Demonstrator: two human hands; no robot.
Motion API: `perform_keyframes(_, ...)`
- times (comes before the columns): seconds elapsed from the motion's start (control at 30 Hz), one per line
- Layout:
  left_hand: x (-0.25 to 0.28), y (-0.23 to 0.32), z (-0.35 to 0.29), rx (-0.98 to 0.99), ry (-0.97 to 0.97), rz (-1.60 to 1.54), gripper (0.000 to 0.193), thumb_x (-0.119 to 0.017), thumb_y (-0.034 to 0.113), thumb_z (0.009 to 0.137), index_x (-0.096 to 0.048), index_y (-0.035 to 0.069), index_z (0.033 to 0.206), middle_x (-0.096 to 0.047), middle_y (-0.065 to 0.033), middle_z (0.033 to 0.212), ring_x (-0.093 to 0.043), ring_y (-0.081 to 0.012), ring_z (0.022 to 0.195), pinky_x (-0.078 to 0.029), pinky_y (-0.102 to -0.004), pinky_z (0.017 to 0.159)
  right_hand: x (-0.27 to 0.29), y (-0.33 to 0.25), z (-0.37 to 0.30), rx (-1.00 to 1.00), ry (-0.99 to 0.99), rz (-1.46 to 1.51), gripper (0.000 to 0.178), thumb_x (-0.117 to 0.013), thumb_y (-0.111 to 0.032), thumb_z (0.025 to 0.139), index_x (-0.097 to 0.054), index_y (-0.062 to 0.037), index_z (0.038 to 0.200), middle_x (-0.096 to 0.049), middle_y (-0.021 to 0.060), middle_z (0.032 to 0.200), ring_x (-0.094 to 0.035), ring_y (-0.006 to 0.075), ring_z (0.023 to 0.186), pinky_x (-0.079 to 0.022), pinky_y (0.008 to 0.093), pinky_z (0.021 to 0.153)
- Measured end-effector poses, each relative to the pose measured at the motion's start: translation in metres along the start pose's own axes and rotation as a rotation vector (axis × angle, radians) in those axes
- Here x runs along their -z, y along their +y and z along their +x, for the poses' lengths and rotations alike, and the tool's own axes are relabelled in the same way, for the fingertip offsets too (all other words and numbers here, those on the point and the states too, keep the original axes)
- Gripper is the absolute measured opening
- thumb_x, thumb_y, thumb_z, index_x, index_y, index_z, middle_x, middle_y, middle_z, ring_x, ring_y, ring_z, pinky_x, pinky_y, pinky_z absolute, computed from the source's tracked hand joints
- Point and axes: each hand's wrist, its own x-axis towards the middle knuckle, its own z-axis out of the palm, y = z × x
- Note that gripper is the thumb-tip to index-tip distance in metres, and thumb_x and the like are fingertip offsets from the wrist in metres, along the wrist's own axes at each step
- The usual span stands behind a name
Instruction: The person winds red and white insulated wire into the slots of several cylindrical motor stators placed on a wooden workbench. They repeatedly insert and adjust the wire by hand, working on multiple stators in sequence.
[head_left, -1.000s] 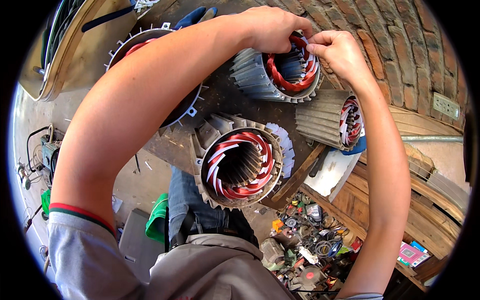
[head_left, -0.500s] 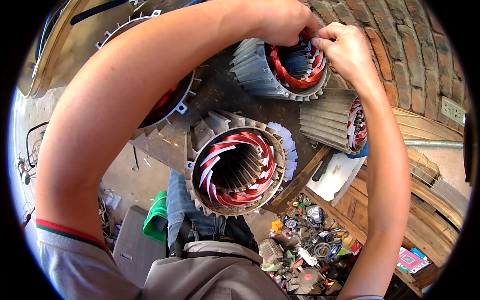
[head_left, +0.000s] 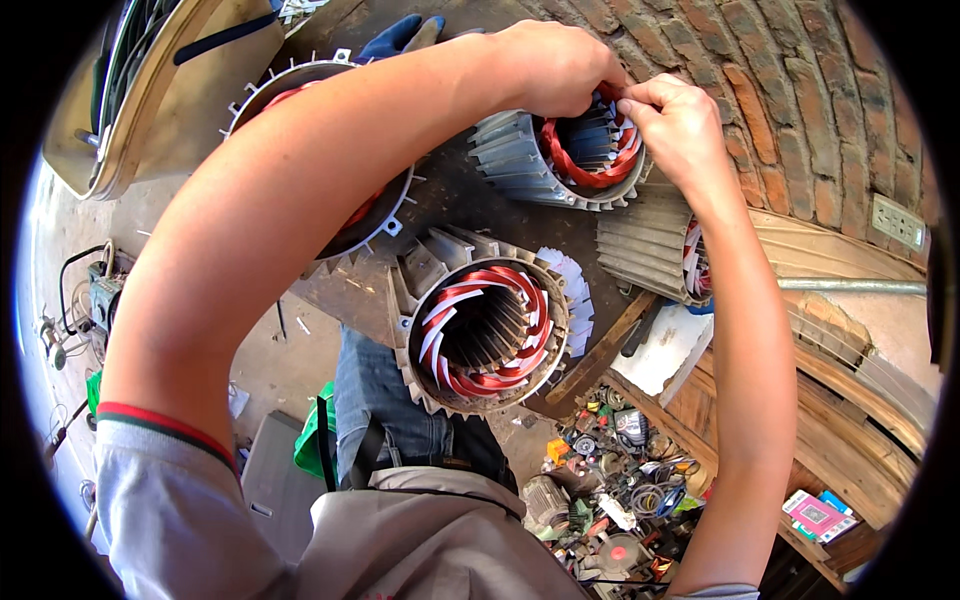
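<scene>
Both my hands meet at the far right rim of a finned silver motor stator [head_left: 505, 150] with red wire windings [head_left: 585, 177] inside. The fingers of my left hand [head_left: 565, 68] are closed at the winding's far edge, mostly hidden behind the hand. Thumb and forefinger of my right hand [head_left: 678, 118] pinch beside them; what lies between is too small to name. Closer to me, another stator [head_left: 405, 325] faces up, its red windings [head_left: 545, 330] interleaved with white insulation strips. A third stator [head_left: 640, 255] lies partly behind my right forearm.
Under my left arm sits a larger stator housing [head_left: 390, 226], partly covered. White paper pieces [head_left: 572, 290] stand by the near stator. Blue gloves [head_left: 390, 38] lie at the back. A brick wall [head_left: 800, 130] rises at right; a heap of parts [head_left: 610, 500] lies below the bench.
The view has shifted, so most things sit slightly differently in it. My hands stay together at the same stator rim, fingers still closed.
</scene>
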Motion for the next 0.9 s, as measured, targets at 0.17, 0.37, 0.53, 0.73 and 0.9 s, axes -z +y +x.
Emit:
perform_keyframes(0.17,-0.005,0.001,-0.001,0.068,0.021,0.028,0.043,-0.062,0.011,0.079,-0.067,0.019,0.121,-0.072,-0.0139,0.105,-0.068,-0.034,0.1,-0.055,-0.0455,0.086,0.011,-0.013,-0.036,0.146,0.325,0.12,0.021,-0.068,-0.009,0.087,-0.073,-0.0017,0.107,-0.069,0.0151,0.086,-0.068,0.0265,0.077,-0.053,0.0329,0.071)
perform_keyframes(0.37,-0.006,-0.002,0.0,0.055,0.033,0.05,0.044,-0.061,0.01,0.078,-0.063,0.018,0.122,-0.072,-0.0139,0.105,-0.068,-0.0343,0.098,-0.055,-0.0457,0.084,-0.031,-0.019,-0.188,-0.609,0.129,0.718,0.016,-0.068,-0.008,0.093,-0.073,0.0014,0.104,-0.071,0.0045,0.083,-0.064,0.0083,0.073,-0.052,0.0236,0.068)
perform_keyframes(0.53,0.003,0.004,-0.002,0.123,-0.014,-0.02,0.051,-0.06,0.008,0.079,-0.057,0.019,0.128,-0.07,-0.0158,0.107,-0.067,-0.0369,0.097,-0.055,-0.0471,0.083,-0.129,-0.007,-0.214,-0.667,0.215,0.426,0.039,-0.085,-0.024,0.075,-0.067,0.0034,0.096,-0.068,0.0183,0.089,-0.069,0.032,0.078,-0.055,0.0389,0.07)
perform_keyframes(0.73,0.006,0.014,-0.013,0.339,-0.017,0.114,0.062,-0.072,0.028,0.083,-0.045,-0.001,0.131,-0.064,-0.0255,0.119,-0.064,-0.0413,0.107,-0.053,-0.046,0.09,-0.144,-0.033,-0.186,-0.721,0.209,0.25,0.05,-0.088,-0.02,0.068,-0.064,0.003,0.106,-0.069,0.0221,0.098,-0.068,0.0376,0.09,-0.054,0.0434,0.079)
perform_keyframes(0.9,0.009,0.021,-0.025,0.582,-0.148,-0.135,0.072,-0.078,0.032,0.079,-0.042,-0.011,0.124,-0.064,-0.0331,0.112,-0.063,-0.0428,0.109,-0.051,-0.0441,0.093,-0.144,-0.022,-0.191,-0.933,0.19,0.534,0.027,-0.081,-0.012,0.074,-0.068,0.0033,0.092,-0.072,0.0199,0.085,-0.071,0.0355,0.081,-0.055,0.0405,0.076)
